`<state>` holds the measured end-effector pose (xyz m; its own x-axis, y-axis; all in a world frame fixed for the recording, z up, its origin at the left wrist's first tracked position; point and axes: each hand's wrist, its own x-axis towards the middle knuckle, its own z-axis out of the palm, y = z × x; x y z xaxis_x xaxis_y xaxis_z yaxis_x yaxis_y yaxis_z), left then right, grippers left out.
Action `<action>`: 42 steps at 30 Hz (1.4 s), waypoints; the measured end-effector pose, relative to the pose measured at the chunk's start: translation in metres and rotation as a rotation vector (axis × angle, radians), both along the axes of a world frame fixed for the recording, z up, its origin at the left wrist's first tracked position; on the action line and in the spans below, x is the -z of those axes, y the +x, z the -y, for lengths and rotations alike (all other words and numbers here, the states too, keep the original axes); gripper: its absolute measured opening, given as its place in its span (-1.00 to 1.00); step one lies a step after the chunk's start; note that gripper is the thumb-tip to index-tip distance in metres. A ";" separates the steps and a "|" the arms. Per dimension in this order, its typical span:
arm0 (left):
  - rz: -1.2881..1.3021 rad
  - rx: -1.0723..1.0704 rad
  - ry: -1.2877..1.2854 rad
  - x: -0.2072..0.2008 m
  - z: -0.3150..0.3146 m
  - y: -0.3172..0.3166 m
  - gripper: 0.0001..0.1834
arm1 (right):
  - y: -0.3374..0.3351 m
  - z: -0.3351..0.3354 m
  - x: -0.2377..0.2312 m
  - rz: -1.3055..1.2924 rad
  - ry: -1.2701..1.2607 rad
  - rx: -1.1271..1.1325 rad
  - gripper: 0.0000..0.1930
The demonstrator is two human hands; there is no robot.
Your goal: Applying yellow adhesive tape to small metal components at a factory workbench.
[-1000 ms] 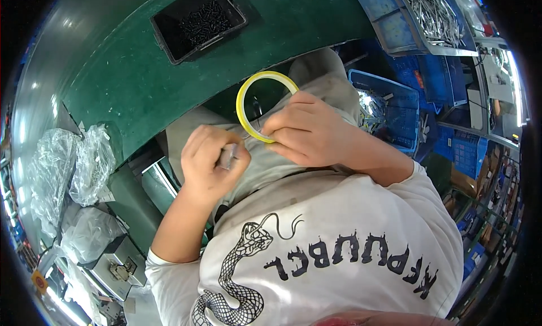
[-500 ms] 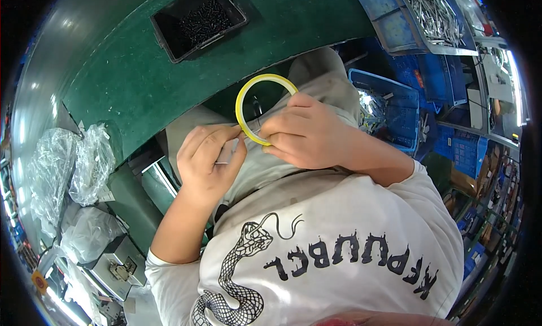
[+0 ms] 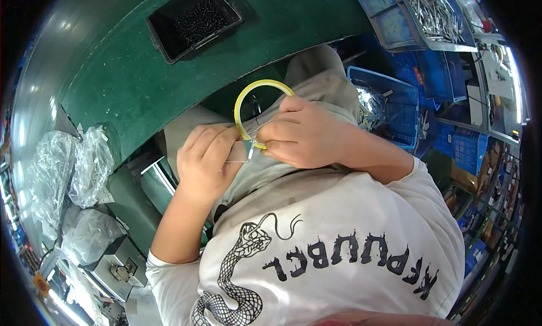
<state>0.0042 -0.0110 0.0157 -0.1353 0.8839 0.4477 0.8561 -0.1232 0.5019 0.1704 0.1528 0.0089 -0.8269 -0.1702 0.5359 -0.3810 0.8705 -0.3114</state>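
Observation:
My right hand [image 3: 307, 131] is closed on the near right side of a roll of yellow tape [image 3: 237, 108], which stands out over my lap with its ring facing up. Between the fingers of my left hand [image 3: 204, 156] is a small clear rectangular piece [image 3: 240, 152]; a narrow pale strip runs along its right edge. That edge lies right by the tape roll's lower rim, close to my right fingertips. Whether the piece touches the tape cannot be made out.
On the green table [image 3: 124, 83] ahead stands a black bin [image 3: 165, 48] of small dark parts. Blue crates [image 3: 389, 89] sit at the right, one holding long metal pieces [image 3: 432, 15]. Clear plastic bags [image 3: 90, 168] and a metal box [image 3: 116, 269] are at the left.
The clear piece has come out further from my left fingers and now shows flat, its pale-strip edge by the tape roll. My right hand keeps its hold, with little movement.

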 end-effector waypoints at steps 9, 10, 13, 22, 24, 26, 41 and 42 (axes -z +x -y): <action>0.029 -0.028 0.023 0.007 -0.002 0.004 -0.71 | 0.002 0.001 0.007 0.074 0.005 0.034 -0.85; 0.029 -0.027 0.023 0.007 -0.002 0.004 -0.71 | 0.002 0.002 0.007 0.088 -0.006 0.046 -0.84; 0.074 -0.057 0.014 0.005 -0.003 0.005 -0.71 | 0.001 0.003 0.001 0.113 -0.025 0.070 -0.83; 0.302 -0.057 -0.017 0.007 -0.003 0.008 -0.75 | -0.002 0.006 -0.004 0.118 -0.122 0.143 -0.84; 0.431 -0.102 -0.086 0.003 -0.002 0.009 -0.77 | -0.002 0.007 -0.005 0.127 -0.145 0.151 -0.84; 0.464 -0.102 -0.112 0.003 -0.002 0.010 -0.79 | -0.003 0.008 -0.005 0.136 -0.168 0.160 -0.84; 0.894 -0.029 -0.328 -0.008 -0.003 0.012 -0.87 | -0.007 0.010 -0.004 0.185 -0.241 0.218 -0.78; 0.935 -0.018 -0.377 -0.007 -0.002 0.010 -0.87 | -0.006 0.009 -0.003 0.232 -0.233 0.218 -0.78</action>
